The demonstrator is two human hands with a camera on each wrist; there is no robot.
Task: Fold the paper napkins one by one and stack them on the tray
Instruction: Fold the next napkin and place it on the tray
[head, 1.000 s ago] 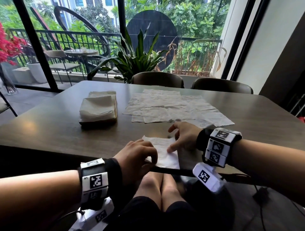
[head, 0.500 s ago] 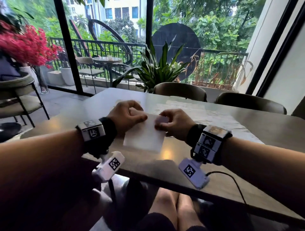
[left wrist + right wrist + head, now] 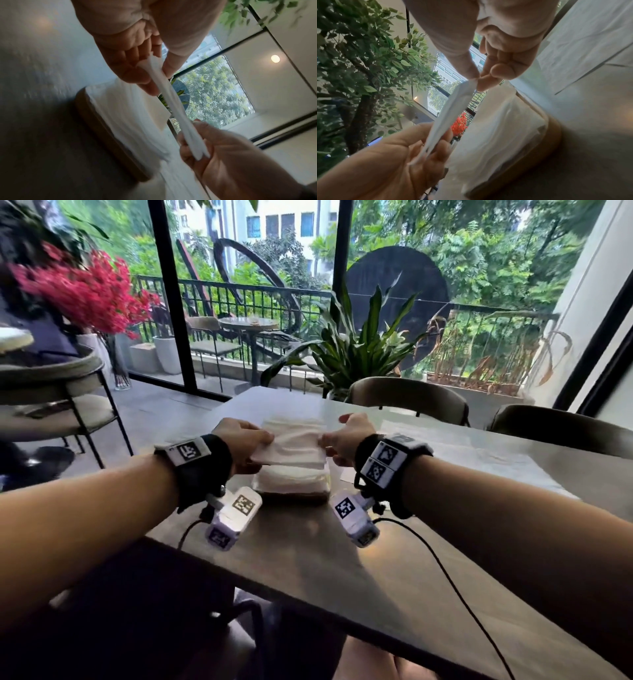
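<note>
A folded white napkin hangs flat just above the stack of folded napkins on the brown tray. My left hand pinches its left edge and my right hand pinches its right edge. In the left wrist view the napkin shows edge-on between thumb and fingers of the left hand, apart from the stack. In the right wrist view the right hand pinches the napkin beside the stack. Several unfolded napkins lie spread to the right.
The grey table ends near my knees, and a black cable runs across it. Two chairs stand at the far side, with a plant behind. Another chair stands on the left.
Both hands lifted the folded napkin off the table's near edge and carried it forward and left over the stack on the tray. The head view swung left with them.
</note>
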